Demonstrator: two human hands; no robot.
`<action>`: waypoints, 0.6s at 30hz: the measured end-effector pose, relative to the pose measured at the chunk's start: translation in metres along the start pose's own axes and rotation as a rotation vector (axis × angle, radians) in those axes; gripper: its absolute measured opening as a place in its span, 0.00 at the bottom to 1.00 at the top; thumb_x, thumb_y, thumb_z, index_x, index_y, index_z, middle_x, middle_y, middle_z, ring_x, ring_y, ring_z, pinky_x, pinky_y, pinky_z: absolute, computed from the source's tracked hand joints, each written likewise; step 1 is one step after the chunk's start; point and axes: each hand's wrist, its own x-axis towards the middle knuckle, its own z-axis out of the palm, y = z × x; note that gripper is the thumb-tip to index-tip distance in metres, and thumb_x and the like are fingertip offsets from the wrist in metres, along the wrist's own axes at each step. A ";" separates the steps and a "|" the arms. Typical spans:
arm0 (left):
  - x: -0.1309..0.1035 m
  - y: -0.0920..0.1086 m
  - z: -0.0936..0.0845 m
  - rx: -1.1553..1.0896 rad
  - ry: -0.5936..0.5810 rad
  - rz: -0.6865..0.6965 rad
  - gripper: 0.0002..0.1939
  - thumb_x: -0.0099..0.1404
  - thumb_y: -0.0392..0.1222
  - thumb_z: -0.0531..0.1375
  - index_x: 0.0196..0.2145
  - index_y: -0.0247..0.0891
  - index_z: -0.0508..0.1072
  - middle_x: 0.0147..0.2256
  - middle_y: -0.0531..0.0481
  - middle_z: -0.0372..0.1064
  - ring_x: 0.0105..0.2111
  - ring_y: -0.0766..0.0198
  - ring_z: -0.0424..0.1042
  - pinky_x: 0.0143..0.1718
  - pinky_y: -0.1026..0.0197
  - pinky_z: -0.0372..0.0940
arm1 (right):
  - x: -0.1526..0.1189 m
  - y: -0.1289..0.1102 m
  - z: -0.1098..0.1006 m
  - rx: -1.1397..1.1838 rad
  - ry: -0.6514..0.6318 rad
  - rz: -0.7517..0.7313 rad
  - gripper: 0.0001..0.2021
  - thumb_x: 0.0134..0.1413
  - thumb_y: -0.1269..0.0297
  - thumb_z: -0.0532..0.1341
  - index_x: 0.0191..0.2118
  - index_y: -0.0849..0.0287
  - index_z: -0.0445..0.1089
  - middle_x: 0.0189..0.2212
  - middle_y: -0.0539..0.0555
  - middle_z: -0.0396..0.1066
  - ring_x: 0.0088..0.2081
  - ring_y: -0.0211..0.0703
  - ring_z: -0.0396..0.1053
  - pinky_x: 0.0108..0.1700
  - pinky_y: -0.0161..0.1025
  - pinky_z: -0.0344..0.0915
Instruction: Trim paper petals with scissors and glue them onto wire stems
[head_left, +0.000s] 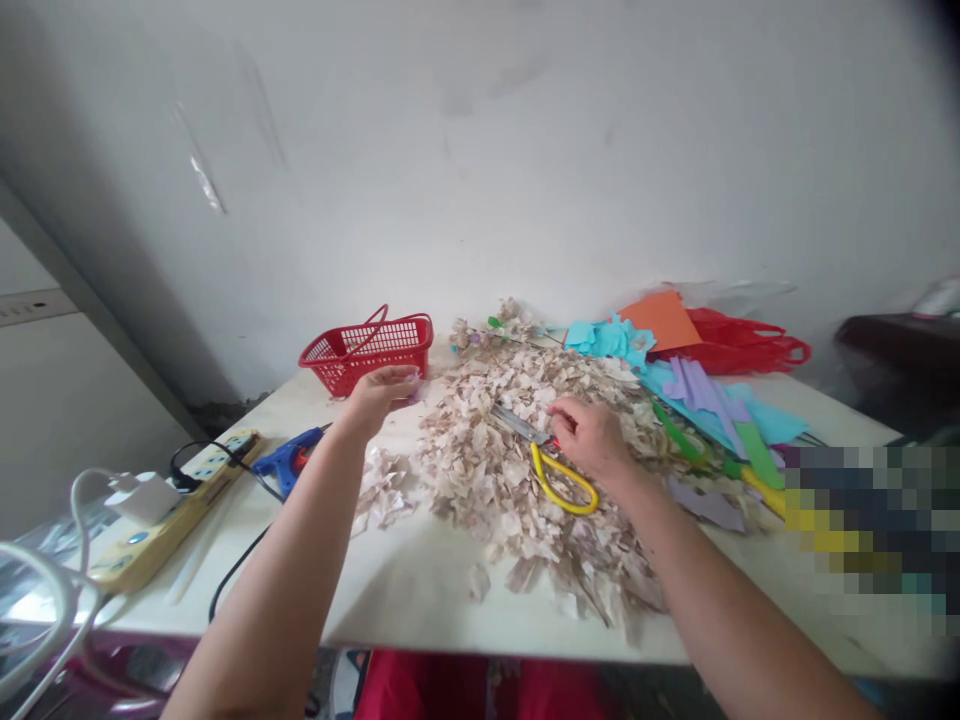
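In front of the red plastic basket (352,380), my left hand (379,390) is closed on a small purple piece of paper (412,380), which shows at the fingertips. My right hand (589,430) is over a wide heap of pale, dry petal-like flakes (480,470). Its fingers are curled and pressed together, and what they hold, if anything, is hidden. Scissors (562,478) with yellow handles lie on the heap right beside that hand, their blades pointing away to the left.
At left are a blue glue gun (289,462) and a power strip (180,510) with a white plug and loose cables. Behind the heap stand flowers (502,325). Blue paper (611,340), orange paper (664,320), purple strips (701,390) and a red bag (739,345) lie at right.
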 end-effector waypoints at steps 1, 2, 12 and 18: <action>-0.010 0.004 0.008 -0.127 -0.055 0.012 0.23 0.40 0.38 0.68 0.37 0.33 0.72 0.29 0.48 0.72 0.29 0.64 0.71 0.34 0.59 0.66 | 0.000 -0.002 0.001 0.065 -0.018 0.021 0.09 0.45 0.71 0.54 0.31 0.59 0.70 0.23 0.51 0.71 0.25 0.39 0.67 0.29 0.34 0.59; -0.021 0.007 0.015 -0.208 -0.101 0.023 0.23 0.40 0.37 0.68 0.37 0.34 0.72 0.31 0.48 0.73 0.30 0.65 0.71 0.34 0.61 0.66 | -0.001 -0.005 0.001 0.141 -0.038 0.045 0.08 0.46 0.70 0.54 0.32 0.59 0.70 0.23 0.52 0.71 0.25 0.39 0.67 0.29 0.33 0.59; -0.058 -0.004 0.068 -0.474 -0.199 0.076 0.26 0.43 0.36 0.68 0.43 0.37 0.70 0.36 0.45 0.73 0.36 0.61 0.72 0.35 0.63 0.65 | 0.025 -0.054 -0.020 0.626 -0.290 0.181 0.17 0.45 0.62 0.60 0.44 0.58 0.65 0.42 0.53 0.67 0.27 0.32 0.64 0.31 0.33 0.62; -0.061 -0.015 0.083 -0.467 -0.176 0.122 0.26 0.43 0.35 0.67 0.43 0.38 0.71 0.43 0.44 0.70 0.36 0.62 0.70 0.37 0.62 0.64 | 0.037 -0.061 -0.016 0.888 -0.452 0.310 0.18 0.41 0.65 0.62 0.42 0.61 0.64 0.38 0.53 0.67 0.26 0.32 0.63 0.28 0.31 0.61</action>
